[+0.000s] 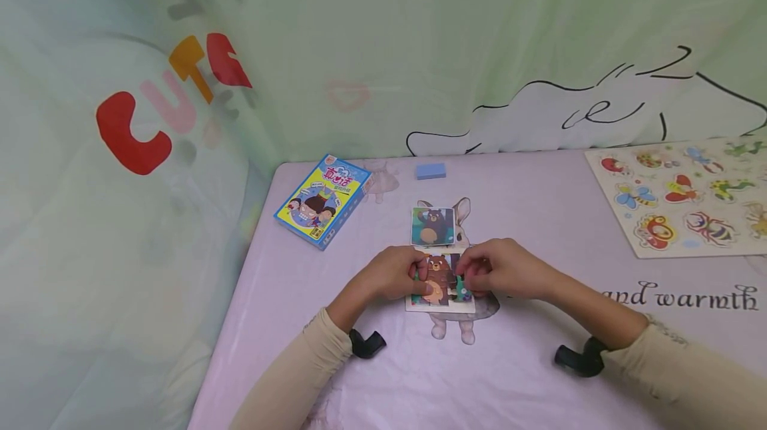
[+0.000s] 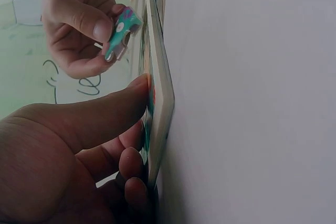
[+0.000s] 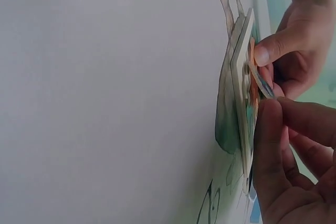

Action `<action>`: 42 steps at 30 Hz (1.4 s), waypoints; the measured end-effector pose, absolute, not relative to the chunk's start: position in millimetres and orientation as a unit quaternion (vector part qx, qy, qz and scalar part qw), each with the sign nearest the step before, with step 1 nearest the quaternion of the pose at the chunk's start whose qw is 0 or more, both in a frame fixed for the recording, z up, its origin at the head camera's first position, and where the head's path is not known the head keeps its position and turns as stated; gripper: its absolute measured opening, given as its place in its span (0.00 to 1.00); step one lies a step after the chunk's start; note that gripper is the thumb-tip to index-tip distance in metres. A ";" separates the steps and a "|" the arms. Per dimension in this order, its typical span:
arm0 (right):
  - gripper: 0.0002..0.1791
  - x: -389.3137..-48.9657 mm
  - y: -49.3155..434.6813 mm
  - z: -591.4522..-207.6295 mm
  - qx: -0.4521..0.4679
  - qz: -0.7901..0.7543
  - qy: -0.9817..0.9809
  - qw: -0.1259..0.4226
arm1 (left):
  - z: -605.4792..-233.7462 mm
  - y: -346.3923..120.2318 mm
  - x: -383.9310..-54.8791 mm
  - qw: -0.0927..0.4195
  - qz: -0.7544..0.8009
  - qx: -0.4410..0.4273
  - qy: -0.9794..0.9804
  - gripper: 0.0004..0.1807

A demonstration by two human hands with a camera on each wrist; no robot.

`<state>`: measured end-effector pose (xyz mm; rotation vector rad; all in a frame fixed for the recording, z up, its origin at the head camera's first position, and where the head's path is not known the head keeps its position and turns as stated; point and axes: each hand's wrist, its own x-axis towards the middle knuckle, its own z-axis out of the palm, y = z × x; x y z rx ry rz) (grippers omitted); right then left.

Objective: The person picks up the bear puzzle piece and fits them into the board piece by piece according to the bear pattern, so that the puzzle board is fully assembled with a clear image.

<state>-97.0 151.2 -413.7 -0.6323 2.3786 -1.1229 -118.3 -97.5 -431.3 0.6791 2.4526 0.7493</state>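
A small jigsaw puzzle [image 1: 438,271] with a brown bear lies in a pale frame on the table. My left hand [image 1: 395,271] rests on the puzzle's left side; its thumb [image 2: 123,103] touches the picture face, and the other fingers lie loosely bent near the edge. My right hand [image 1: 506,270] pinches a teal puzzle piece [image 2: 122,32] with a purple and white pattern between thumb and forefinger. The piece is tilted over the puzzle's right part. Just behind the frame lies a picture card [image 1: 433,226] of a similar bear. My fingers hide parts of the puzzle.
A blue and yellow box [image 1: 325,202] lies at the back left. Near the back edge is a small blue block [image 1: 431,171]. A wooden insect puzzle board [image 1: 686,197] lies at the right. Fabric with printed letters hangs behind the table [image 1: 515,377].
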 end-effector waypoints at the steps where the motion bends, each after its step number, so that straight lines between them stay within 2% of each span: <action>1: 0.08 -97.1 150.0 -413.4 -0.222 -0.404 0.860 0.219 | -431.3 -97.5 -118.2 0.241 0.274 0.249 0.897 0.13; 13: 0.07 -95.9 141.5 -419.2 -0.200 -0.411 0.859 0.230 | -432.4 -97.7 -118.3 0.241 0.274 0.246 0.898 0.13; 30: 0.05 -94.4 143.2 -421.1 -0.198 -0.374 0.886 0.191 | -434.2 -94.6 -115.6 0.237 0.260 0.231 0.907 0.13; 36: 0.07 -99.8 152.6 -428.8 -0.184 -0.389 0.869 0.246 | -424.0 -84.5 -105.6 0.189 0.200 0.257 0.926 0.13; 42: 0.10 -106.7 154.3 -430.0 -0.187 -0.388 0.860 0.274 | -428.1 -73.7 -109.1 0.162 0.255 0.288 0.909 0.13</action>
